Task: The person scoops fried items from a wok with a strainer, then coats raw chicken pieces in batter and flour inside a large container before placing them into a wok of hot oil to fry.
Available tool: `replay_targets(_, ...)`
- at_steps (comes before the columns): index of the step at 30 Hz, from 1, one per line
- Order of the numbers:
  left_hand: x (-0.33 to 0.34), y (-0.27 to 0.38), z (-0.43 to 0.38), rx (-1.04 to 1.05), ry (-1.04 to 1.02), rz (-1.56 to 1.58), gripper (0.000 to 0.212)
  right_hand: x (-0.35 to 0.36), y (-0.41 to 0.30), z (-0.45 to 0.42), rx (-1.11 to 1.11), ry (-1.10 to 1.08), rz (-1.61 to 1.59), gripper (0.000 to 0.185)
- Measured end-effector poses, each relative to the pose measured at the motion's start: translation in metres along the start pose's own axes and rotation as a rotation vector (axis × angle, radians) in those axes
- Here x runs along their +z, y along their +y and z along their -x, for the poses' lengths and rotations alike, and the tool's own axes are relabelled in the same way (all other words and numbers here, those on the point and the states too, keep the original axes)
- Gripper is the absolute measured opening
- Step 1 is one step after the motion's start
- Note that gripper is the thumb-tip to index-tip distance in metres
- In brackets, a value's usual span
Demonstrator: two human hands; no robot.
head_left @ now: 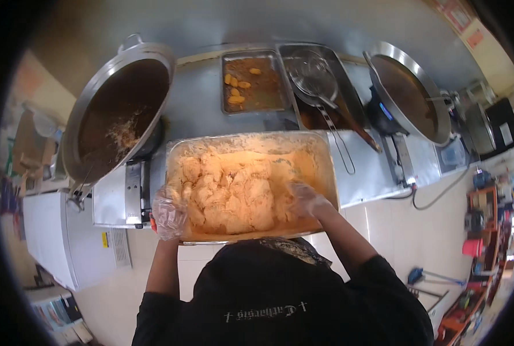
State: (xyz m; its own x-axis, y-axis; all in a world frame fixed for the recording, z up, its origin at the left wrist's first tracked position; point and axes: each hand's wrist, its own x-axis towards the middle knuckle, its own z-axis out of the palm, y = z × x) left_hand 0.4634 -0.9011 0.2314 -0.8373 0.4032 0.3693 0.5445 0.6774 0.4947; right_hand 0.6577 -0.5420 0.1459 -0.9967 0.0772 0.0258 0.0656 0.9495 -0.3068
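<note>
A deep metal tray (331,173) lies before me, its far rim against the counter and its near rim at my body. Several flour-coated pieces (235,194), apparently raw meat, are packed in its middle and left. Loose orange-tinted breading flour (306,162) covers the right part. My left hand (170,216), in a clear plastic glove, is at the tray's left rim; blur hides whether its fingers grip the rim or a piece. My right hand (306,199), gloved likewise, reaches over the flour right of the pieces. Its blurred fingers look spread, with nothing visible in them.
A large pan of dark oil (123,99) froths at the left, and another oil pan (408,91) stands at the right on a burner. Behind the tray are a shallow tray with yellow pieces (252,82) and a pan holding wire strainers (313,78). A strainer handle (339,142) overhangs the counter.
</note>
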Motion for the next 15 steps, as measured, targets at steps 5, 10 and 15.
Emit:
replay_targets(5,0.009,-0.041,0.012,0.652,-0.419,-0.563,0.032,-0.056,-0.044,-0.038,0.292,-0.877,-0.048,0.060)
replay_targets(10,0.050,-0.023,-0.036,0.124,-0.998,-0.491,0.038,-0.011,0.009,-0.002,0.267,-0.779,-0.170,0.074)
replay_targets(15,0.090,-0.087,-0.021,0.233,-0.783,-0.429,0.045,-0.061,-0.056,-0.036,0.465,-0.999,-0.008,0.084)
